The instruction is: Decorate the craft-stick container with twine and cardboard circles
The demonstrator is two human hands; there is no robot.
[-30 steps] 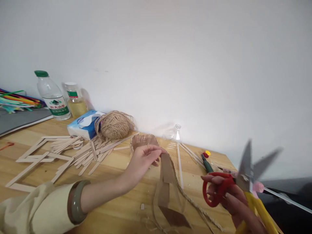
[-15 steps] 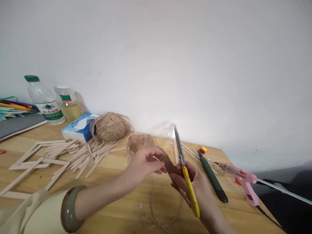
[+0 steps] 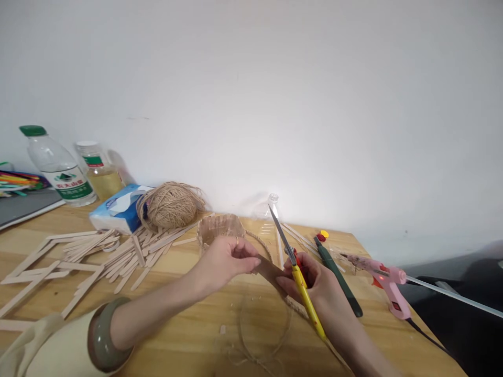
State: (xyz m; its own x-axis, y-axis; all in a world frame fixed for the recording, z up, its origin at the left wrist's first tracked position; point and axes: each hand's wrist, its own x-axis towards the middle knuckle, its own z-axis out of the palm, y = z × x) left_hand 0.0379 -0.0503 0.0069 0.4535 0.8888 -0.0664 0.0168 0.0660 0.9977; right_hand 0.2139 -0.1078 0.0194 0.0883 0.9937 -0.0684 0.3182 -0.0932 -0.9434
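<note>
My left hand (image 3: 231, 259) pinches one end of a flat brown strip (image 3: 270, 269), which looks like ribbon or card. The strip's other part is held between the fingers of my right hand (image 3: 320, 288). That same hand also keeps a pair of scissors (image 3: 304, 298) with yellow and red handles against the palm, blades closed and pointing up and away. Just behind my left hand stands a small brown container (image 3: 220, 226) with a braided rim, partly hidden by the hand. A braided cord (image 3: 259, 241) runs behind the strip. Beneath my hands lies a loop of thin twine (image 3: 251, 356).
Wooden craft sticks (image 3: 133, 256), a twine ball (image 3: 171, 205), a tissue pack (image 3: 118, 209) and two bottles, one a green-capped water bottle (image 3: 58, 167), are at left. A green tool (image 3: 338, 280) and a pink glue gun (image 3: 387, 285) with a cord lie right, near the table edge.
The brown strip is now stretched straighter between my hands, its loose tail no longer showing below. My left hand has moved slightly back along it. The whole view has shifted a little.
</note>
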